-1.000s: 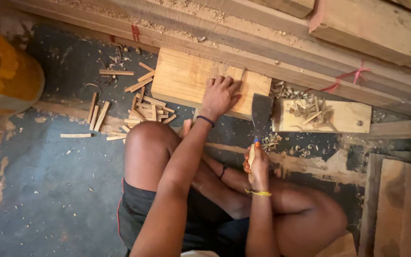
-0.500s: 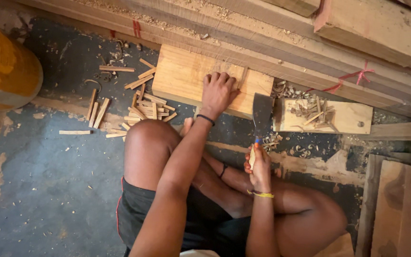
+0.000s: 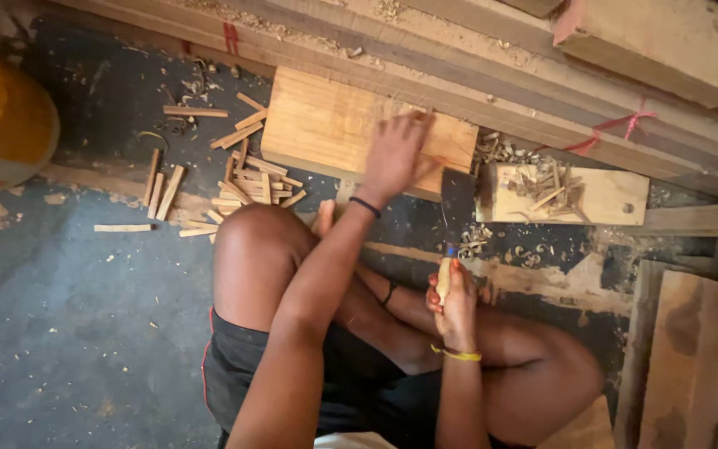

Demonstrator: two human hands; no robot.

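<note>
Two hands busy: my left hand (image 3: 392,158) lies flat on the wooden block (image 3: 326,125), right hand (image 3: 456,303) fingers gripping the chisel (image 3: 456,220), blade pointing toward the block's near edge.

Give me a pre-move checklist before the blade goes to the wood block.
1. Left hand flat on the wood block: ok.
2. Right hand wrapped around the handle of the broad-bladed tool: ok.
3. Left fingers clear of the blade: not ok, the blade's tip stands close beside them.
4. Block seated steady on the floor: cannot tell.
5. Legs out of the blade's path: not ok, the knee lies just below the block.
6. Wood offcuts away from the working edge: ok, they lie to the left.
</note>
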